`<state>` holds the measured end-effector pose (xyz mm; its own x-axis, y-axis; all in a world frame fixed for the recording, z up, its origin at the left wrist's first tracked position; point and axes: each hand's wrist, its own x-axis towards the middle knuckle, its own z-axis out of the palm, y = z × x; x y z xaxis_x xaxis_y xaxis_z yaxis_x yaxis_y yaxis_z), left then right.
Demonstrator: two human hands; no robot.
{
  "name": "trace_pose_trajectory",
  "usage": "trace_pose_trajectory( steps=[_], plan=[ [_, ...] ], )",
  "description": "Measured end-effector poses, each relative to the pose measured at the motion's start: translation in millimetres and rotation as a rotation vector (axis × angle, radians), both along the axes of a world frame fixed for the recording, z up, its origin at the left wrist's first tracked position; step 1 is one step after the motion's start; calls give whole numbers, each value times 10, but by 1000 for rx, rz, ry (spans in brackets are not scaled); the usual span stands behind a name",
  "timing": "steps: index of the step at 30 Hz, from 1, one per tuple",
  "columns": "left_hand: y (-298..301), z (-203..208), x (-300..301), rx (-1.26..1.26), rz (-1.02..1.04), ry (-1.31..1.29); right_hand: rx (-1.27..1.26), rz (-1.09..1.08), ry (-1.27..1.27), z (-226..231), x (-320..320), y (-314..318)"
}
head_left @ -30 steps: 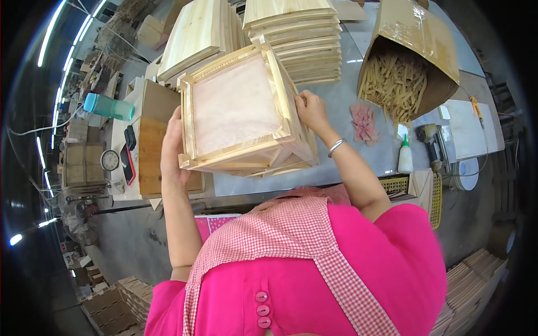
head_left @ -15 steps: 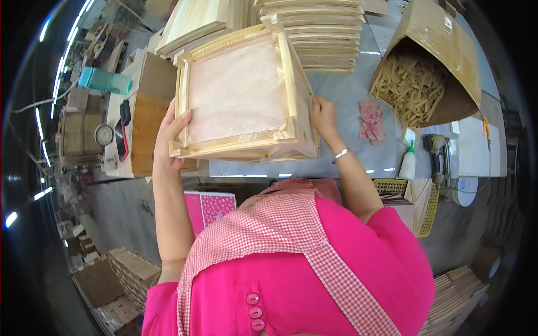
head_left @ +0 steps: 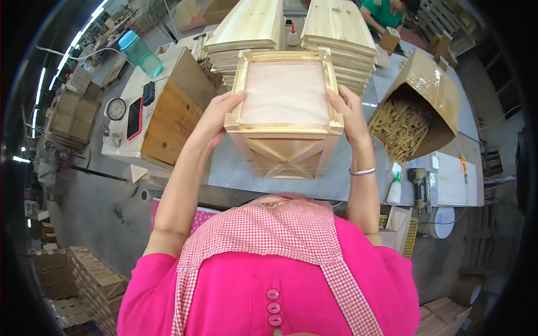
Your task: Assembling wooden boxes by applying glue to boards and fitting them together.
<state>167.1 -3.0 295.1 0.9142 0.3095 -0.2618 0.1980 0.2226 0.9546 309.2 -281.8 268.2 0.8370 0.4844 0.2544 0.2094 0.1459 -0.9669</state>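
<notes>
A light wooden box (head_left: 286,147) with a framed pale panel on top and crossed strips on its near side is between my hands over the table. My left hand (head_left: 216,116) grips its left upper edge, thumb on the frame and fingers hidden along the side. On the opposite edge, my right hand (head_left: 351,115) closes the same way, its thumb resting on the frame. Behind the box stand two stacks of wooden boards, the left stack (head_left: 246,25) and the right stack (head_left: 339,28). Whether the box's underside touches the table I cannot tell.
At right, a tilted carton (head_left: 445,92) holds thin wooden strips (head_left: 400,126). A glue bottle (head_left: 394,189) and a nail gun (head_left: 418,182) lie nearby. On the left cabinet (head_left: 174,112) are a teal bottle (head_left: 143,56), phone (head_left: 134,119) and clock (head_left: 116,109). Far right, a person in green (head_left: 386,15) works.
The box has turned from a slant to square with me and moved slightly right and lower in view. My right hand has shifted from the box's side to its upper edge.
</notes>
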Motion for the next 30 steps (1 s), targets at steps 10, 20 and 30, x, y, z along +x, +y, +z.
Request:
trace_pose_trajectory(
  steps=[10, 20, 30],
  plan=[
    [-52, -148, -379, -14, -59, -167, 35, -53, 190, -84, -558, -111],
    [498, -1541, -196, -204, 20, 97, -121, -371, -49, -1312, 57, -375],
    [-127, -1575, -472, -524, -143, -101, 148, -242, -310, -964, -470, 399]
  ],
)
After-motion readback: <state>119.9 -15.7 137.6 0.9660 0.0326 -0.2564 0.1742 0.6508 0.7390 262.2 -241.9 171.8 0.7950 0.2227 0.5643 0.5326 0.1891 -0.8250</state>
